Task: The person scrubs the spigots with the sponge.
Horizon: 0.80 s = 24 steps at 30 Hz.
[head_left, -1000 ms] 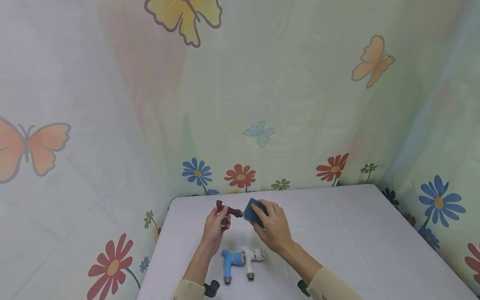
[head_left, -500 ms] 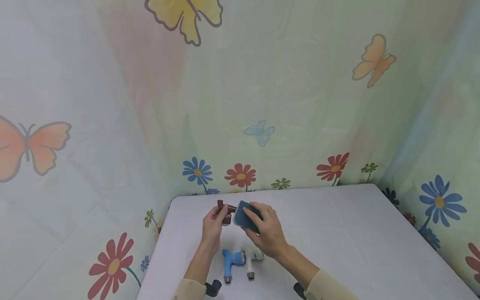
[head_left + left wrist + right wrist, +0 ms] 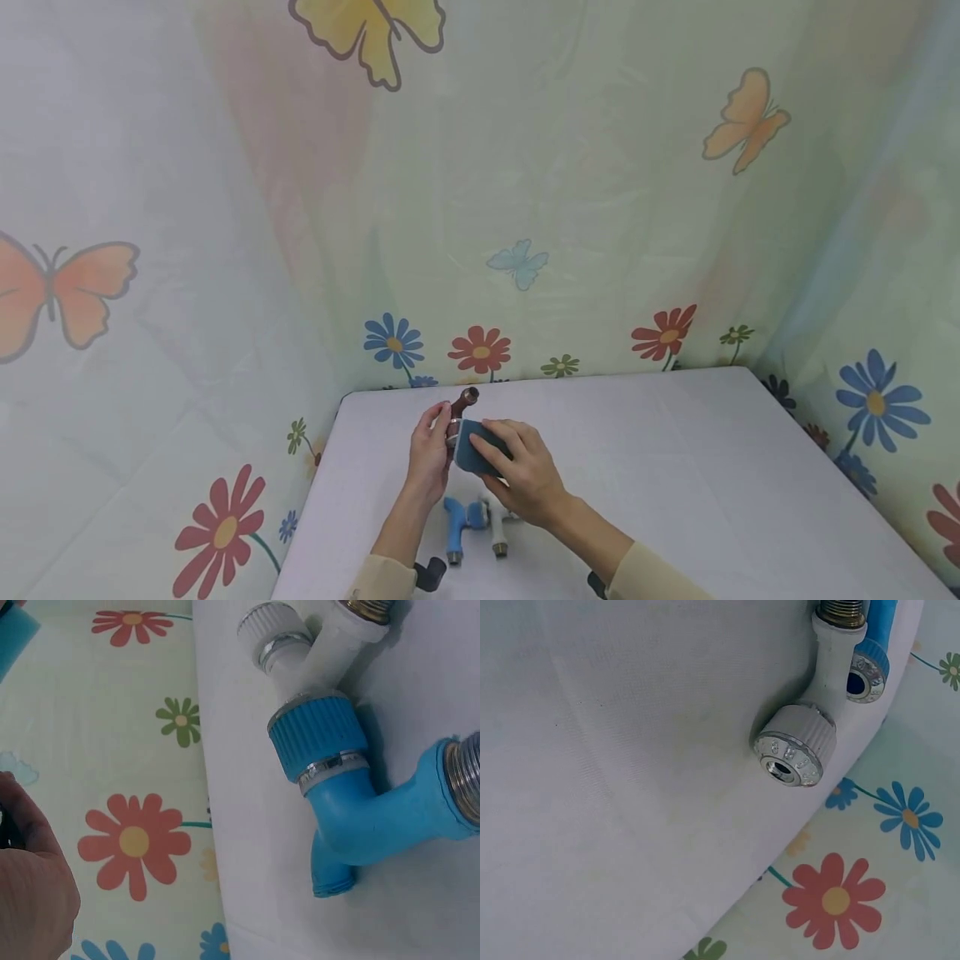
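Observation:
Over the table, my left hand [image 3: 429, 454] holds a dark brown tap [image 3: 463, 402], its threaded end pointing up and away. My right hand [image 3: 531, 475] grips a blue-green sponge [image 3: 467, 457], whose edge lies against the tap's knob and hides part of it. Below the hands a blue tap [image 3: 455, 533] and a white tap [image 3: 498, 533] lie side by side on the table. The left wrist view has the blue tap [image 3: 360, 817] close up, with part of my left hand [image 3: 34, 900] at the edge. In the right wrist view the white tap [image 3: 832, 682] shows at the top.
The table [image 3: 675, 467] has a white cover. A curtain [image 3: 600, 208] printed with flowers and butterflies stands behind it and on both sides. A dark piece [image 3: 430, 575] sits by the left sleeve, another [image 3: 596, 583] by the right.
The brown tap has turned so its threaded end now points up and away. The sponge has moved left and slightly down, from beside the threaded end onto the knob.

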{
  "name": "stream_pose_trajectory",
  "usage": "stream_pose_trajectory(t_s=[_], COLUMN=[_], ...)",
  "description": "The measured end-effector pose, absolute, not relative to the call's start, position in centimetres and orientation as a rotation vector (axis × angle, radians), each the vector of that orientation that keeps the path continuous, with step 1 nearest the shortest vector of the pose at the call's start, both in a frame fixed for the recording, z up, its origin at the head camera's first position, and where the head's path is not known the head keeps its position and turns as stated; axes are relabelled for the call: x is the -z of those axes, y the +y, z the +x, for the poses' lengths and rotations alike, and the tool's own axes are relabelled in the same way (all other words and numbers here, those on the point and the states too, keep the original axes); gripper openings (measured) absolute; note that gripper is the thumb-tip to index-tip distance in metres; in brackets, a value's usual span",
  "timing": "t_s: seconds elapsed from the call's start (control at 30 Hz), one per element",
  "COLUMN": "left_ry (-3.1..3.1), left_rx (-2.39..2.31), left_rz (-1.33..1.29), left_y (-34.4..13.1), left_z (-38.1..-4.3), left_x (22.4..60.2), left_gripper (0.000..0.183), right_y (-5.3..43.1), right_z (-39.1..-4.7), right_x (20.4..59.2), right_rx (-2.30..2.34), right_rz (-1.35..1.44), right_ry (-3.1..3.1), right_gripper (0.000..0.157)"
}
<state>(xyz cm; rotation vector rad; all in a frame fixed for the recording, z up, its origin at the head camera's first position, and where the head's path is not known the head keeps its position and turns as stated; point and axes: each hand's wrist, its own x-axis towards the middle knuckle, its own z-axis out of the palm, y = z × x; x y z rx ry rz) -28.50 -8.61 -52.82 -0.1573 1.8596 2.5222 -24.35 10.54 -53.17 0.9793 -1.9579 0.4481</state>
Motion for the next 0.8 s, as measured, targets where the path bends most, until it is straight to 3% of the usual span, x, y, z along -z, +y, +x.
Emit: stream_pose_trajectory(t_s=[0.17,0.47,0.63,0.8], left_ry=[1.819,1.723,1.734,1.838], left_rx=[-2.551,-2.535,-2.432,-2.279], left_rz=[-0.214,-0.06,0.052,0.145], left_y=[-8.5,-8.8,-9.3,-9.5], left_z=[-28.5,-28.5,-28.5,-28.3], left_x=[52.7,53.7,53.5,53.2], left_gripper=[0.042,0.051,0.037,0.038], right_y=[10.5,10.7,10.7,11.2], right_z=[-24.4,-24.8,-25.2,-25.7], right_x=[53.1,53.0,52.3,51.6], right_rx=[-0.477,-0.723,-1.13,-1.663], right_rz=[0.948,0.773,0.622,0.361], right_ry=[-2.003,-2.112,-2.209,-2.345], right_gripper=[0.078,0.067,0.058,0.048])
